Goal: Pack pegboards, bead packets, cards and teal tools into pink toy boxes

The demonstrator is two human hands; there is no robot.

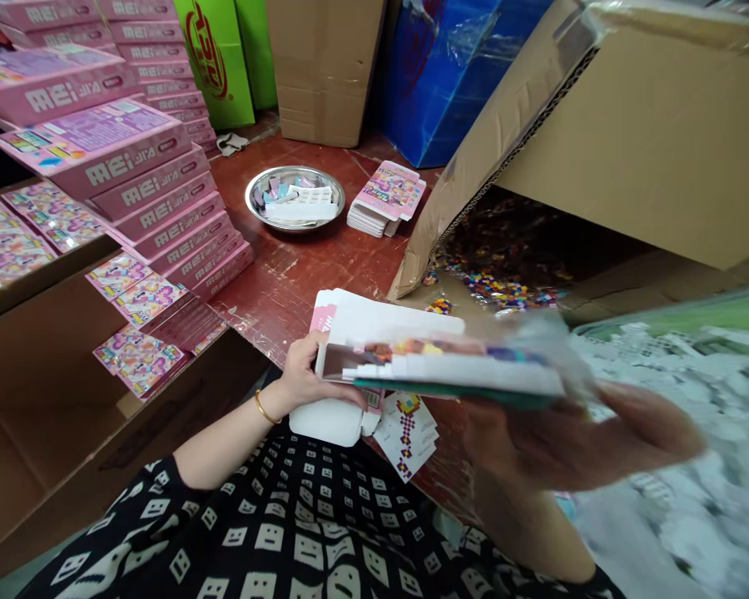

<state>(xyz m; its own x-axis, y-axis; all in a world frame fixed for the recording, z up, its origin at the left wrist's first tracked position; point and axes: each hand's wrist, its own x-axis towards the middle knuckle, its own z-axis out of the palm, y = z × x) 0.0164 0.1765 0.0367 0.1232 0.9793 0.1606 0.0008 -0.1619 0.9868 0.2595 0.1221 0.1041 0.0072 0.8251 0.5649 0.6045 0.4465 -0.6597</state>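
Note:
My left hand (305, 374), with a gold bangle on its wrist, is closed around an open pink-and-white cardboard box (392, 320) whose white flaps stand out above and below. My right hand (587, 441) is blurred by motion and grips a flat bundle (455, 368) from below. White layers, a green bottom layer, coloured contents and clear plastic show in it. The bundle's left end lies at the mouth of the box; how far inside it reaches is hard to see. Beneath the hands, printed cards (405, 433) with a pixel pattern lie on the red surface.
Flattened pink boxes (387, 193) are stacked behind a metal bowl (339, 200) of small pieces. Filled pink boxes (156, 179) tower at left above an open carton (43, 433). At right, a carton (655, 125) holds coloured beads (512, 291), beside many white pieces (674, 399).

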